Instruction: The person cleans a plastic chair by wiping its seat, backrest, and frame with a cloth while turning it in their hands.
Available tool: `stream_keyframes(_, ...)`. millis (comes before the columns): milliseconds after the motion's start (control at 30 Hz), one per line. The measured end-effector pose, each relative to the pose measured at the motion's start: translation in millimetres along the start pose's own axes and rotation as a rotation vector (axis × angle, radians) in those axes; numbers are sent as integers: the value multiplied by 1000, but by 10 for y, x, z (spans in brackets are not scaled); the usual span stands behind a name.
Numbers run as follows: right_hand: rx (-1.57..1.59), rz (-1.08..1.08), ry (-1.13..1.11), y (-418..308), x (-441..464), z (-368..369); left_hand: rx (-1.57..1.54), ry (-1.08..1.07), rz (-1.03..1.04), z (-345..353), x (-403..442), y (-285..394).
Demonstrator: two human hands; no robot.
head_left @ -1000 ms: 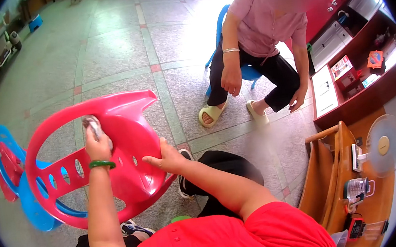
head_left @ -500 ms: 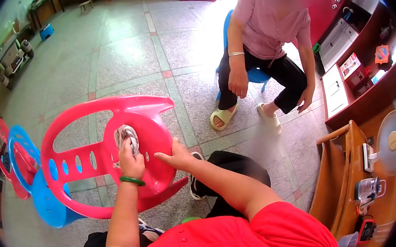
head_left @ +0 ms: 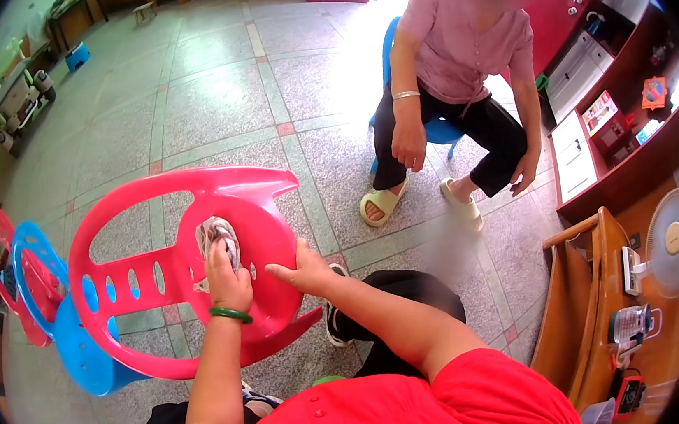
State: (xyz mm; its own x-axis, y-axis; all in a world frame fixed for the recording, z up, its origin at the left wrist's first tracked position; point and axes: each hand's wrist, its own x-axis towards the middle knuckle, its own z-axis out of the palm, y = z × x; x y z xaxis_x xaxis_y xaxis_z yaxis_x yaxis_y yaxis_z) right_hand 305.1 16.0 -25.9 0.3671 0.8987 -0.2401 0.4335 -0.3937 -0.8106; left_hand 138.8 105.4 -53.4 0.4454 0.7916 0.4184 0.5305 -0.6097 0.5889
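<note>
Left hand (head_left: 230,285), left of centre: fingers together on bunched cloth (head_left: 218,235), against red chair (head_left: 262,220) | Right hand (head_left: 304,272), centre: thumb spread, touching seat edge.

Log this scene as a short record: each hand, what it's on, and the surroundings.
Left hand: on a crumpled, patterned cloth, against the seat
Right hand: touching the seat's edge
Worked item: red plastic chair with a slotted back
Behind it, left: blue plastic chair
Opposite: person in a pink shirt, seated
Right side: round-headed fan
</note>
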Motion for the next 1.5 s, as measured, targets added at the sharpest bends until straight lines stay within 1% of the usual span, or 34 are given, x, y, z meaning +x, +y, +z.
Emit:
stream_keyframes(233, -25, 19, -14, -68, -16, -30, 28, 7, -10, -25, -13, 51)
stream_keyframes(700, 11, -32, -5, -83, -31, -30, 63, 16, -23, -69, -48, 138)
stream_keyframes(1500, 5, 29, -24, -111, -35, -47, 102, -16, -35, -89, -53, 168)
